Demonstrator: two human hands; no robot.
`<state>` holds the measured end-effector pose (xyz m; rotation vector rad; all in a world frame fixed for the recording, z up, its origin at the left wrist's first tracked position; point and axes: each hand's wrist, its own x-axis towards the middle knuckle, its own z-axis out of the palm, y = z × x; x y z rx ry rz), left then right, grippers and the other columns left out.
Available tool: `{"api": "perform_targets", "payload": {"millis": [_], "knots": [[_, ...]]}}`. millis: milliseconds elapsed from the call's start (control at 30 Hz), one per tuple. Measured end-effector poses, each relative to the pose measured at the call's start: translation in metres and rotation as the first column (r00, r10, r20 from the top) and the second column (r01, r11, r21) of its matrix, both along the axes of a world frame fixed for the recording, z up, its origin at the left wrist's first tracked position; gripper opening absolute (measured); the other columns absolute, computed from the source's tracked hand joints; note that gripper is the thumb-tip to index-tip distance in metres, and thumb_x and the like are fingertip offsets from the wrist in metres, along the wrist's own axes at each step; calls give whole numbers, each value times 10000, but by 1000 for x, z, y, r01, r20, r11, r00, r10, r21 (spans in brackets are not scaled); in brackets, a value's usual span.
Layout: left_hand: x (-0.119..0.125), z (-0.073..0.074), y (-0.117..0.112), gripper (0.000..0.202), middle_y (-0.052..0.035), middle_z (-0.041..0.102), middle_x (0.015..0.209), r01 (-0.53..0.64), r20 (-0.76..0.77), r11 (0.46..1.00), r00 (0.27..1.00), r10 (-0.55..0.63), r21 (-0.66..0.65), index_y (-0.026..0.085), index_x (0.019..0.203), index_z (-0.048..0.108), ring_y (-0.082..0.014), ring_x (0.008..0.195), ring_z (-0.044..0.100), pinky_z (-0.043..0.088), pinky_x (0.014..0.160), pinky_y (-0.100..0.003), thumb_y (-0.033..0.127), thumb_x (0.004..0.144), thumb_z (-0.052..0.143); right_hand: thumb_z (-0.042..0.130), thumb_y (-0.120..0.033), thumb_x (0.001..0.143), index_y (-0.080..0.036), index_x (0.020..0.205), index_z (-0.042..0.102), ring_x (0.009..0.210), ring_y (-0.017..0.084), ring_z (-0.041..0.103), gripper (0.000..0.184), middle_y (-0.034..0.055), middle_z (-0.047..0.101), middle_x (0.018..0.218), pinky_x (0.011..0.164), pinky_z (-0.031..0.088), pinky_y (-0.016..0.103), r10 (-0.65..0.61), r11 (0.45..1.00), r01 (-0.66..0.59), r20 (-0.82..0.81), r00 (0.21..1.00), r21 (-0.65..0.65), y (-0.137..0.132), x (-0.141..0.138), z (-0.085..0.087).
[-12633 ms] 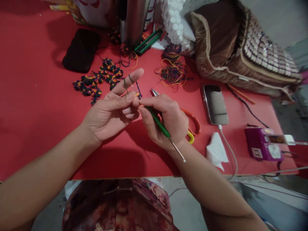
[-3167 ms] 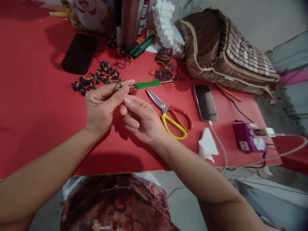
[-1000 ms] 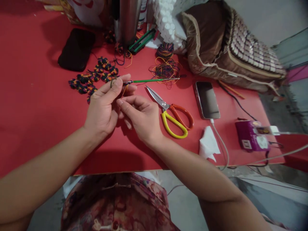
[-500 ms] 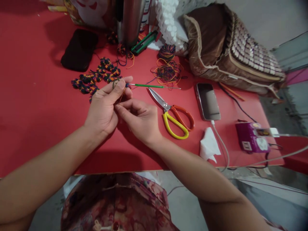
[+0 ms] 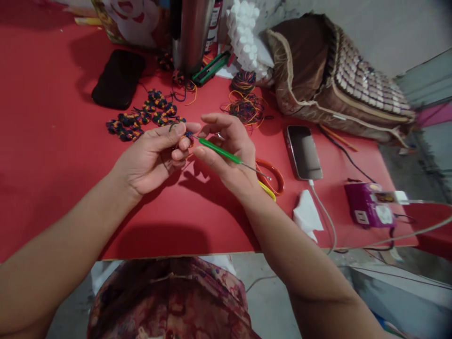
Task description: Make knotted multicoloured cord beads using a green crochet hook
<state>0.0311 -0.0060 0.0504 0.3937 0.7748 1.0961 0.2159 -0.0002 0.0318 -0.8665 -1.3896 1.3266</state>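
Note:
My left hand [image 5: 158,153] pinches a small crochet piece [image 5: 189,136] of dark blue and orange yarn between thumb and fingers. From that piece a crochet hook [image 5: 221,150] with a green handle slants down to the right. My right hand [image 5: 233,155] is around the hook, with its fingers apart and the thumb beside the handle; the fingers are not closed on it. Behind this hand lie scissors [image 5: 273,174], of which only parts of the red and yellow handles show. Crocheted strips [image 5: 141,115] in dark blue, orange and purple lie just beyond my left hand.
A yarn ball with loose strands [image 5: 247,106] lies beyond my right hand. Farther back are a metal flask [image 5: 192,37], a green cutter [image 5: 211,69] and a black phone [image 5: 119,79]. To the right are a charging phone [image 5: 304,153], tissue [image 5: 307,216], purple box [image 5: 369,205] and brown cushion [image 5: 300,61].
My right hand has left the yarn below my left hand, moved up and right, and spread around the hook. The hook now tilts more steeply, and the hand covers most of the scissors.

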Motion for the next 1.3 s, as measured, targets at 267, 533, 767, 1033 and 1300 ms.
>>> {"api": "perform_targets", "payload": {"millis": [267, 533, 767, 1033, 1300], "knots": [[-2, 0, -4, 475, -32, 686, 647, 120, -46, 986, 992, -116, 119, 103, 644, 754, 11, 424, 457, 306, 384, -75, 134, 1114, 694, 807, -220, 1026, -446, 1252, 859, 1037, 219, 762, 324, -4, 833, 1174, 976, 655, 427, -53, 949, -15, 207, 977, 314, -12, 5, 4], [3, 6, -3, 210, 6, 661, 608, 65, -1, 997, 998, -65, 39, 102, 836, 847, 18, 389, 412, 289, 393, -56, 41, 1025, 779, 917, -253, 918, -359, 954, 848, 1150, 251, 785, 132, 42, 820, 1089, 888, 668, 346, -114, 986, 88, 189, 975, 141, -7, 0, 1], [4, 2, -3, 261, -14, 689, 598, 71, 40, 997, 997, -73, 38, 117, 887, 894, 12, 381, 413, 274, 386, -50, 4, 1037, 714, 905, -273, 938, -354, 926, 834, 1133, 260, 774, 108, 43, 808, 1051, 899, 662, 381, -115, 986, 93, 157, 981, 141, -11, -3, 2], [6, 1, -5, 73, 9, 727, 703, 103, 141, 995, 985, -99, -20, 115, 1028, 861, 12, 402, 407, 319, 400, -80, 72, 975, 834, 805, -312, 1031, -350, 994, 835, 936, 228, 749, 60, 26, 798, 997, 973, 662, 441, -316, 912, 257, 148, 937, 321, -16, -8, -4], [5, -1, -6, 170, -6, 715, 665, 89, 161, 996, 983, -87, -5, 115, 1023, 875, 5, 406, 407, 335, 422, -73, -2, 965, 767, 829, -402, 1028, -383, 990, 839, 1086, 300, 762, 43, 64, 811, 1051, 971, 690, 504, -248, 950, 202, 181, 952, 239, -21, -7, -5]]}}
